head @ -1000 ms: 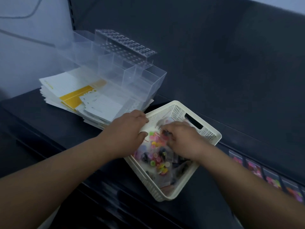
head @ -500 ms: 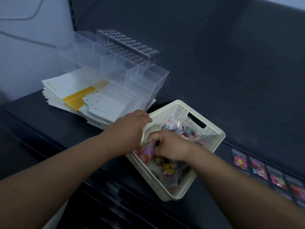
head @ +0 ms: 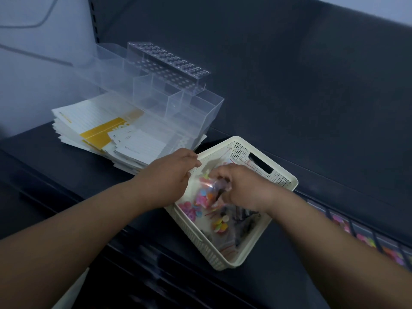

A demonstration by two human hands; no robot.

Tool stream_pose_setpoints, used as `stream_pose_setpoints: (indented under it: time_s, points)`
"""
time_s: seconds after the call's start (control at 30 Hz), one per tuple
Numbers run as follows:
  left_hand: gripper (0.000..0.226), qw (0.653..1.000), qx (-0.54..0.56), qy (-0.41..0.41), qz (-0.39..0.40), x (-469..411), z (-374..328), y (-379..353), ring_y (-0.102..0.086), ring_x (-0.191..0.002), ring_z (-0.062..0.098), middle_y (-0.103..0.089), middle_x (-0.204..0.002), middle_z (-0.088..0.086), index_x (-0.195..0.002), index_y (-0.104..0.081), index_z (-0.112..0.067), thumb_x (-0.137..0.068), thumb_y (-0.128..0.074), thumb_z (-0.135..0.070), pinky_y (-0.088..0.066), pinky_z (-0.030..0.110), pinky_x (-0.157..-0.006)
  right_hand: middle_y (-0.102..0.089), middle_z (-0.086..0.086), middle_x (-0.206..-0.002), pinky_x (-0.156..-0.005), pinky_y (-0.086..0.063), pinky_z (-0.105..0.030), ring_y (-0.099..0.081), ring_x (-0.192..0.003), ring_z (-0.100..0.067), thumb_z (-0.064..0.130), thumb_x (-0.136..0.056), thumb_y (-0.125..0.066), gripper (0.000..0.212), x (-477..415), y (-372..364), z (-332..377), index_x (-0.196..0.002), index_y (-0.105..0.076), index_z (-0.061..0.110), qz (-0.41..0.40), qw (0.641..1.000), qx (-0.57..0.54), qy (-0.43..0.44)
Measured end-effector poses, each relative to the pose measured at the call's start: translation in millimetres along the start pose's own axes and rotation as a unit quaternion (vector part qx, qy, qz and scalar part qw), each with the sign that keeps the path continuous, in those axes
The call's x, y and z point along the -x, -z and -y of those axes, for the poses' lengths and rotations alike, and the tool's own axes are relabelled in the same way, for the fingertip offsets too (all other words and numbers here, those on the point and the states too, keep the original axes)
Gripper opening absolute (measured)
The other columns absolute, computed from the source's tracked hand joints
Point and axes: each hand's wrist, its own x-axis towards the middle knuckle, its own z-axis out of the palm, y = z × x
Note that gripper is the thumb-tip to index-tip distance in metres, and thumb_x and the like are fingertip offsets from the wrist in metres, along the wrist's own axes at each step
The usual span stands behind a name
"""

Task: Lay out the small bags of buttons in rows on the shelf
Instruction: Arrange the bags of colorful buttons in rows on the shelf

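Observation:
A cream perforated basket sits on the dark shelf and holds several small clear bags of coloured buttons. My right hand is inside the basket, fingers curled round a clear bag of pink and orange buttons lifted a little above the pile. My left hand rests at the basket's left rim, fingers curled by the same bag; its grip is hidden. A row of button bags lies along the shelf at the right.
A stack of white and yellow notepads lies left of the basket, with clear acrylic organisers on top. The dark back panel rises behind. The shelf's front edge runs below my forearms.
My right hand has drawn a bag of pink and orange buttons up out of the pile toward my left hand. The left hand has stayed at the basket's rim.

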Motion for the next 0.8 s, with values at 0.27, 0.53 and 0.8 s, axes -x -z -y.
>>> stream_pose_setpoints:
  time_s: [0.27,0.53,0.8]
  points:
    - [0.04,1.0,0.01,0.001,-0.004,0,-1,1,-0.048,-0.122,0.012,-0.038,-0.143,-0.007,-0.133,-0.052,-0.016,-0.095,-0.043,-0.007,-0.039,0.028,-0.102,-0.05,-0.002,-0.113,-0.09,-0.047,-0.031,-0.051,-0.1,-0.019,0.032,-0.077,-0.068,0.054,-4,-38,30,-0.129,-0.052,0.034,0.052,0.987,0.091,0.118]
    - [0.04,1.0,0.012,-0.002,-0.001,-1,0,0,-0.047,-0.123,0.011,-0.038,-0.144,-0.007,-0.133,-0.052,-0.016,-0.095,-0.043,-0.008,-0.038,0.028,-0.103,-0.057,-0.001,-0.1,-0.074,-0.043,-0.025,-0.058,-0.088,-0.02,0.028,-0.088,-0.059,0.015,-14,-45,27,-0.099,-0.067,0.024,-0.002,0.992,0.07,0.104]
    - [0.04,0.999,0.033,-0.002,-0.011,0,1,1,-0.046,-0.123,0.01,-0.042,-0.142,-0.007,-0.131,-0.053,-0.018,-0.094,-0.043,-0.006,-0.036,0.025,-0.103,-0.06,-0.006,-0.074,-0.065,-0.047,-0.029,-0.059,-0.063,-0.015,0.007,-0.088,-0.061,0.012,-4,-25,11,-0.079,-0.06,0.015,-0.015,0.946,-0.324,-0.008]
